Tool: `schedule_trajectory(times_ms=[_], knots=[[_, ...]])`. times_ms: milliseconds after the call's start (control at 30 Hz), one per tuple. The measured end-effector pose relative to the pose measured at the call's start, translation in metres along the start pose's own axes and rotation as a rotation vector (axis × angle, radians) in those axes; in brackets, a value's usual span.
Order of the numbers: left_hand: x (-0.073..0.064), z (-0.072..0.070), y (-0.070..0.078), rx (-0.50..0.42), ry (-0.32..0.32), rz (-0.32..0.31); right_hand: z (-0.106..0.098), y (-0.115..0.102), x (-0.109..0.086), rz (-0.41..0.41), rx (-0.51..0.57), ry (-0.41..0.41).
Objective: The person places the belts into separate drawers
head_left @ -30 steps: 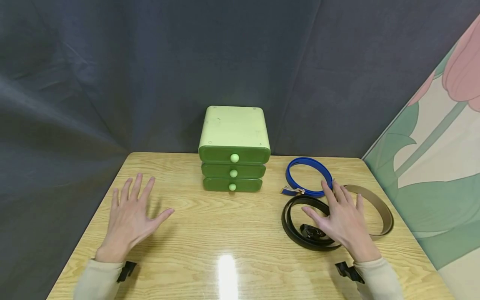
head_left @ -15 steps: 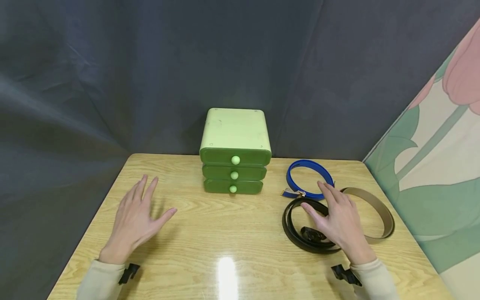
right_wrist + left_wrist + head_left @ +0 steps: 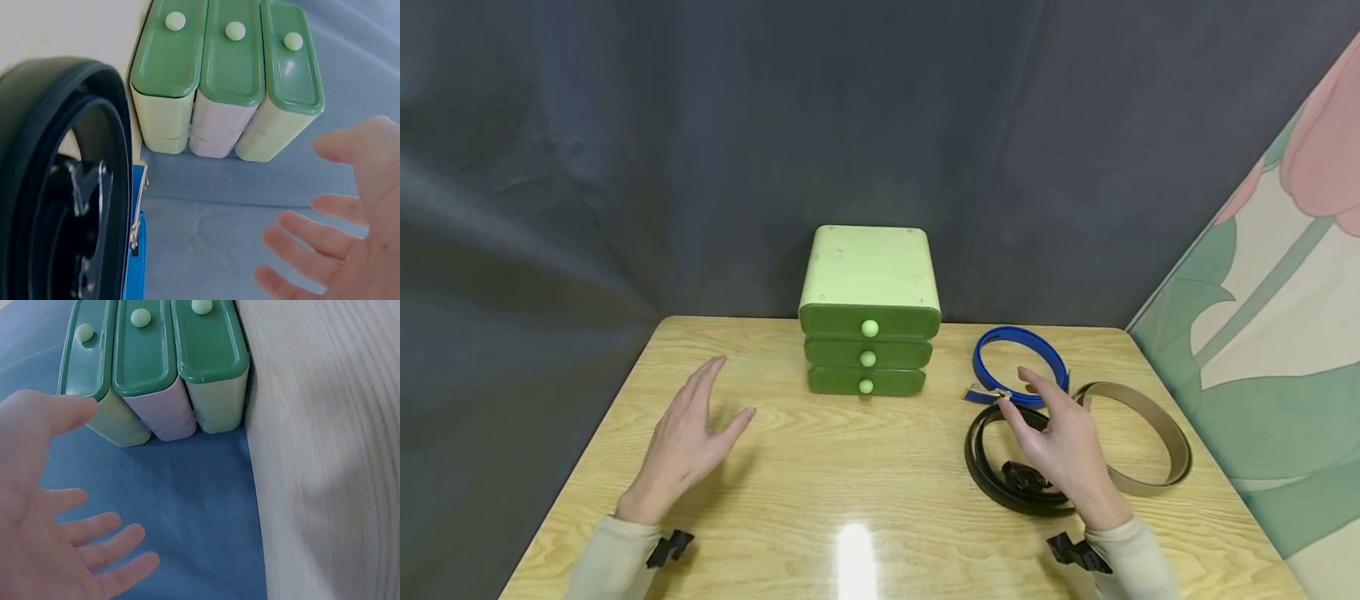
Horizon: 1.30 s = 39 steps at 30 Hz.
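Observation:
My left hand (image 3: 681,446) hovers over the left side of the table, thumb spread from the fingers, holding nothing. On the right, my right hand (image 3: 1067,450) hangs above the belts, also with nothing in it. Beneath it lies a coiled black belt (image 3: 981,475) with a dark buckle, partly covered by the hand in the head view. A blue belt (image 3: 1037,342) with a gold-toned buckle is coiled behind it. To the right sits a looped tan belt (image 3: 1172,433). A small green drawer cabinet (image 3: 872,267) with three round-knobbed drawers stands at the table's back middle.
The wooden table (image 3: 820,467) backs onto a dark grey cloth (image 3: 737,167). At the right side hangs a floral-patterned panel (image 3: 1270,375). The cabinet's drawers (image 3: 144,356) all look closed. Each wrist carries a black clip (image 3: 672,548).
Both hands have turned so the palms face more inward, and they have drifted slightly toward each other. The belts and cabinet stay in place; the head view has tilted up a little.

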<state>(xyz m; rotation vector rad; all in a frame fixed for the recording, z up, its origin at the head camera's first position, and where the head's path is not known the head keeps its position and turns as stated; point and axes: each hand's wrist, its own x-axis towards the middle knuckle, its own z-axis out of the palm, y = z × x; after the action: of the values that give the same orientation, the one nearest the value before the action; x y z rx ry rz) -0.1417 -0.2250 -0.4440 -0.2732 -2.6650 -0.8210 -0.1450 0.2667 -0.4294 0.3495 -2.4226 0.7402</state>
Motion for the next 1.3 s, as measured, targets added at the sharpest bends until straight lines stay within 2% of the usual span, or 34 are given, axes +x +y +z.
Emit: schedule_trajectory(times_ms=[100, 200, 367, 600, 933, 1300], knots=[[-0.002, 0.001, 0.001, -0.101, -0.052, -0.039, 0.004, -0.004, 0.002, -0.011, 0.005, 0.005], [-0.002, 0.001, 0.003, -0.180, -0.078, -0.050, 0.006, -0.007, 0.005, -0.003, 0.017, 0.005], [0.000, 0.003, 0.005, -0.259, -0.054, -0.028, 0.010, -0.014, 0.009, 0.020, 0.064, -0.026], [0.002, 0.009, 0.007, -0.372, -0.042, -0.034, 0.018, -0.022, 0.012, 0.023, 0.134, -0.054], [0.005, 0.008, 0.011, -0.391, -0.032, -0.036, 0.024, -0.032, 0.016, 0.042, 0.180, -0.073], [0.008, -0.005, 0.013, -0.371, 0.017, -0.018, 0.030, -0.041, 0.022, 0.018, 0.193, -0.083]])
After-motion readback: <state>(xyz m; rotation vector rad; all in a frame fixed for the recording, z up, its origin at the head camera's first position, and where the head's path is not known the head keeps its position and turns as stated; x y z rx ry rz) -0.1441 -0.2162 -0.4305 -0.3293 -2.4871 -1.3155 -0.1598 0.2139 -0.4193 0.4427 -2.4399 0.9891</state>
